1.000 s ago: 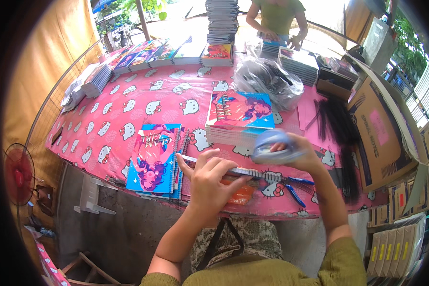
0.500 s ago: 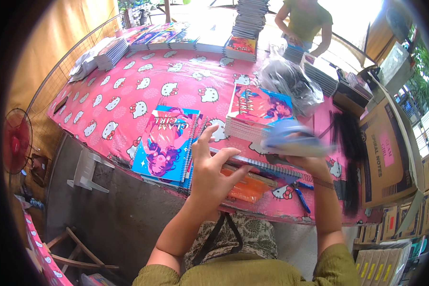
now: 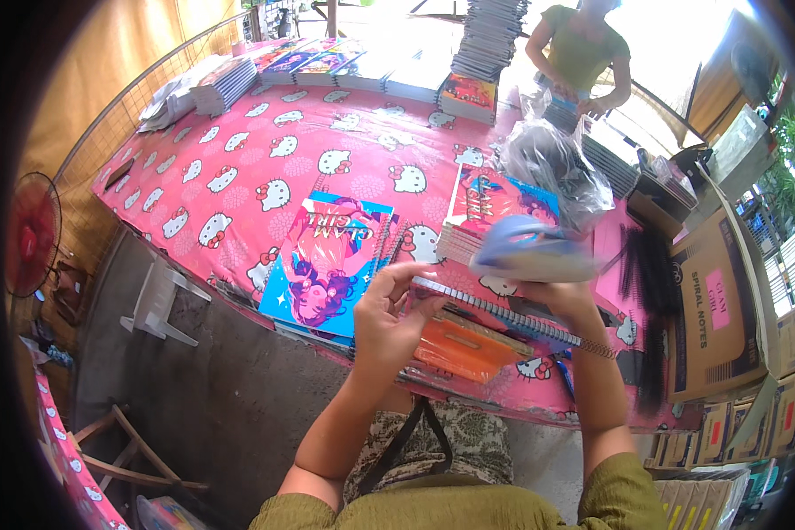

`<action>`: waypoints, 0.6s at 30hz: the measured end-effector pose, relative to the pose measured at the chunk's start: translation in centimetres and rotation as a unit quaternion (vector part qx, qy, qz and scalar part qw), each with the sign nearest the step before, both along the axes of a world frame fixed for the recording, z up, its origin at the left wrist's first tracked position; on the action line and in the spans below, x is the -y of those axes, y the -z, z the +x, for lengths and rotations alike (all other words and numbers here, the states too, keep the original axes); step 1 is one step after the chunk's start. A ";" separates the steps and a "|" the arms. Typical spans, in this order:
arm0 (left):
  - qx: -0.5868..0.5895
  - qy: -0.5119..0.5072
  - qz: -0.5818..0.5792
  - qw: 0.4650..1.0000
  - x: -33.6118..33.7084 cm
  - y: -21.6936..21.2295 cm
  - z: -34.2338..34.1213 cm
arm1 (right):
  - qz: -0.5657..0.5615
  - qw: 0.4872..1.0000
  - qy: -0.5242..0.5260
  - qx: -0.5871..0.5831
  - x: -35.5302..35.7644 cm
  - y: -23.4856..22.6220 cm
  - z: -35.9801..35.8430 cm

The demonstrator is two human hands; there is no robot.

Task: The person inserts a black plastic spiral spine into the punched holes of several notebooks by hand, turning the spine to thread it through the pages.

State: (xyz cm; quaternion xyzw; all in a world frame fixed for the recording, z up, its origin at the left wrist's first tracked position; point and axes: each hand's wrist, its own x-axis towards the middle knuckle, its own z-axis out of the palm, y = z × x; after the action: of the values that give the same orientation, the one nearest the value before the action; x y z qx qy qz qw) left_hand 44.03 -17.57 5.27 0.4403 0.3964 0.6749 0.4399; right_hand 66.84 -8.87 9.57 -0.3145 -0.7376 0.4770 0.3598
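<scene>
Spiral notebook [image 3: 512, 320] edge-on, cover mostly hidden

Left hand [image 3: 390, 314] pinched its left end, just beyond the orange packet [image 3: 464, 349]; right hand [image 3: 567, 299] gripped a blue-white object [image 3: 532, 252], too blurred to identify, fingers obscured; carton [image 3: 720, 349] right of packet bore dark print, pink label [image 3: 718, 299]; notebook stack [image 3: 322, 274] left of packet showed large cover lettering.

Your left forearm [image 3: 336, 433] comes up from below and slants to the right, leading into your left hand [image 3: 387, 314], which is turned with its back mostly toward you. Its index finger [image 3: 405, 272] bends above the thumb [image 3: 427, 306], the two set in a pinch pointing rightward. Your right forearm [image 3: 601, 384] rises more steeply, leaning inward near the top. Your right hand [image 3: 561, 296] sits slightly higher than the left, curled in a grip, its fingers largely hidden.
</scene>
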 end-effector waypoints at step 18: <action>0.027 0.107 -0.066 0.992 -1.6 -2.4 -1.6 | 0.203 0.804 0.484 0.280 -1.1 2.8 10.2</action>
State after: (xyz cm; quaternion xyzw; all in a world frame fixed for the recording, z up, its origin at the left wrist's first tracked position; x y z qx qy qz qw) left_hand 42.47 -15.95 7.68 0.4322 0.3785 0.6079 0.5481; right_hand 77.00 -7.81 6.73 -0.6699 -0.6387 -0.0286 0.3774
